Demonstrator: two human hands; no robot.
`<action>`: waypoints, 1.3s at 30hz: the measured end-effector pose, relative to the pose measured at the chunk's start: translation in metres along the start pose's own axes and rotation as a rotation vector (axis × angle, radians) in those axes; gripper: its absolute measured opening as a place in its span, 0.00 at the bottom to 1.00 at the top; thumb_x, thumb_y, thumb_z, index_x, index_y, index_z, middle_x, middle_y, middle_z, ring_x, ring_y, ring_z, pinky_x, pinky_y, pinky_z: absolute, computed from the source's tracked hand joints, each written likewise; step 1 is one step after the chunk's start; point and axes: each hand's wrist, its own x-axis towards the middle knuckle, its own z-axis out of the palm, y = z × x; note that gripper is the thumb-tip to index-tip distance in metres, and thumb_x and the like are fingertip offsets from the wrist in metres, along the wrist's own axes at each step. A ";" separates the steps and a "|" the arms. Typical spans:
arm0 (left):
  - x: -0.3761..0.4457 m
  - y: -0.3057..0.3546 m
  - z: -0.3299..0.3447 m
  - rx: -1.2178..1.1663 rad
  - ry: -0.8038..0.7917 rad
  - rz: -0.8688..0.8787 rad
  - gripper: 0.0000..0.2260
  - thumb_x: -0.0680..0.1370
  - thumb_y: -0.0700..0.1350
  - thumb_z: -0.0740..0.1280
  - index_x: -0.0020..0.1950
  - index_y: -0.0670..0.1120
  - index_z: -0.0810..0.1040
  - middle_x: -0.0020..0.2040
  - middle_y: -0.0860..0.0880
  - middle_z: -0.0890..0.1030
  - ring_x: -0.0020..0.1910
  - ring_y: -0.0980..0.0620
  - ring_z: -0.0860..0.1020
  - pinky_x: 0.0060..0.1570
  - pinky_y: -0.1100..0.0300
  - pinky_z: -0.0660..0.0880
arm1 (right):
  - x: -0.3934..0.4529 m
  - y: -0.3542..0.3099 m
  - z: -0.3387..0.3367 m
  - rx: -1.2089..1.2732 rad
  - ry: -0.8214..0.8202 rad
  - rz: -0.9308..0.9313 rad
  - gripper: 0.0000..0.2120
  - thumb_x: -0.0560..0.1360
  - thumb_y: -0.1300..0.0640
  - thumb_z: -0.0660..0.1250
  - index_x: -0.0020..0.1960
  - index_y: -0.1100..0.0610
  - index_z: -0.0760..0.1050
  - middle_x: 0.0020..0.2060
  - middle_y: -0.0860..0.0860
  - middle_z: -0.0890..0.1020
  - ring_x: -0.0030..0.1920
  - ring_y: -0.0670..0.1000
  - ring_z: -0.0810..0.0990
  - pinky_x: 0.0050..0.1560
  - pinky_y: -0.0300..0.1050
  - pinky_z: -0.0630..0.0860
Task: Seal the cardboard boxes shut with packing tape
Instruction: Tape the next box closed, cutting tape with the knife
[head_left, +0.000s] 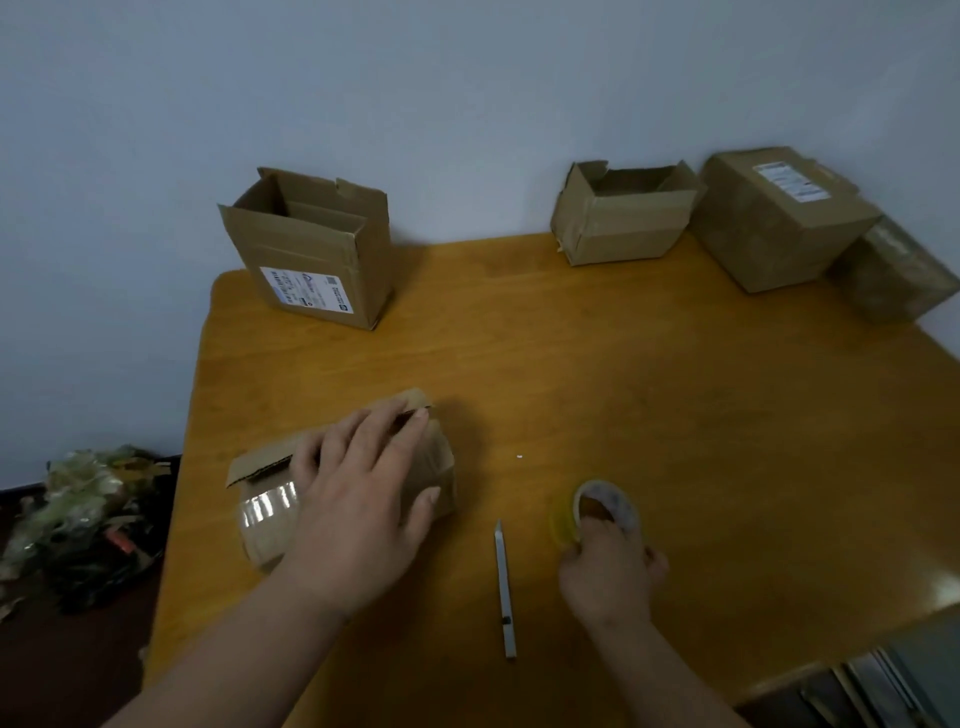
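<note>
While the right hand (610, 564) grips the tape roll (602, 512) on the table (675, 415) beside the knife (505, 592), left hand (363, 488), fingers flat, presses the small box (343, 483) flaps down. Next: bring tape over the seam. Two open boxes (311, 249) wait at the back.

Shipping labels on open box (311, 254) and sealed box (779, 218); print illegible.

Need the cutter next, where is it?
Head view: the cutter lies on the table, between the left hand and the right hand gripping the tape roll.
</note>
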 end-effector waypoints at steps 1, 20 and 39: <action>0.000 0.005 0.000 -0.048 0.002 -0.011 0.29 0.74 0.61 0.58 0.74 0.54 0.67 0.74 0.52 0.66 0.72 0.47 0.62 0.68 0.43 0.56 | 0.002 -0.002 -0.006 0.082 0.024 0.006 0.07 0.79 0.51 0.59 0.55 0.47 0.74 0.53 0.43 0.77 0.65 0.51 0.71 0.70 0.58 0.57; 0.034 0.029 -0.073 -0.862 0.073 -0.185 0.21 0.81 0.43 0.63 0.71 0.61 0.67 0.64 0.60 0.72 0.58 0.72 0.72 0.50 0.76 0.72 | -0.026 -0.081 -0.098 0.527 0.233 -0.856 0.05 0.74 0.46 0.62 0.45 0.47 0.70 0.40 0.40 0.72 0.45 0.44 0.73 0.53 0.56 0.69; 0.003 -0.007 -0.101 -0.487 0.242 -0.130 0.08 0.76 0.48 0.70 0.39 0.57 0.78 0.46 0.64 0.81 0.48 0.63 0.78 0.46 0.62 0.77 | -0.051 -0.136 -0.090 0.505 0.164 -0.956 0.11 0.72 0.41 0.63 0.37 0.43 0.63 0.36 0.40 0.68 0.42 0.43 0.70 0.51 0.52 0.68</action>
